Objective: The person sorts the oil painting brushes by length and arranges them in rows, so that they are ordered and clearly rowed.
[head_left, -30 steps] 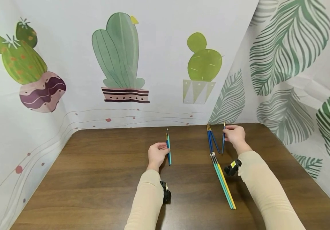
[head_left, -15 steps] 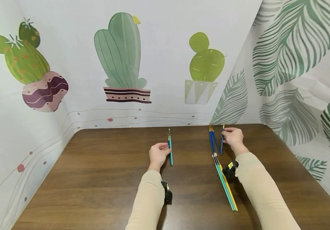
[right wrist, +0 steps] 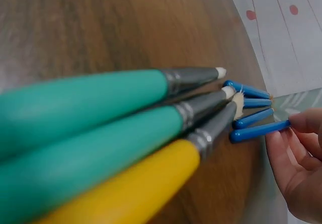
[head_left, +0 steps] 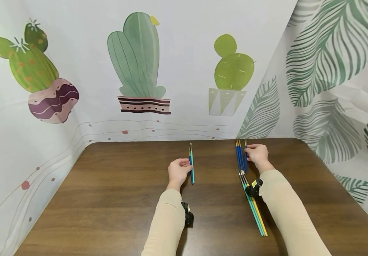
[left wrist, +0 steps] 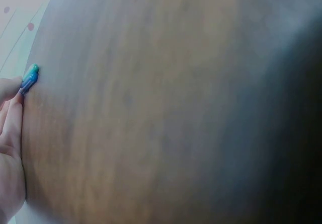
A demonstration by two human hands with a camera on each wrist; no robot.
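Note:
My left hand (head_left: 179, 171) pinches a teal paintbrush (head_left: 192, 156) together with a blue one, bristles pointing to the far edge. Only the tips of these two handles (left wrist: 31, 77) peek out past my fingers in the left wrist view. On the right, my right hand (head_left: 257, 155) holds a blue paintbrush (right wrist: 259, 132) between thumb and fingers. Just left of it three other blue paintbrushes (head_left: 239, 156) lie close together. Nearer me, two teal paintbrushes (head_left: 252, 206) and a yellow paintbrush (head_left: 260, 215) lie side by side, their bristle ends close to the blue handle ends.
A brown wooden table (head_left: 107, 199) bears all the brushes. Behind it hangs a white cloth (head_left: 184, 71) printed with cacti and leaves. A black wrist camera (head_left: 253, 188) on the right arm partly covers the yellow brush in the head view.
My right hand has shifted left and slightly nearer, bringing its blue brush closer to the others. The slanted blue brush now lies more in line with its neighbours. My left hand keeps its grip.

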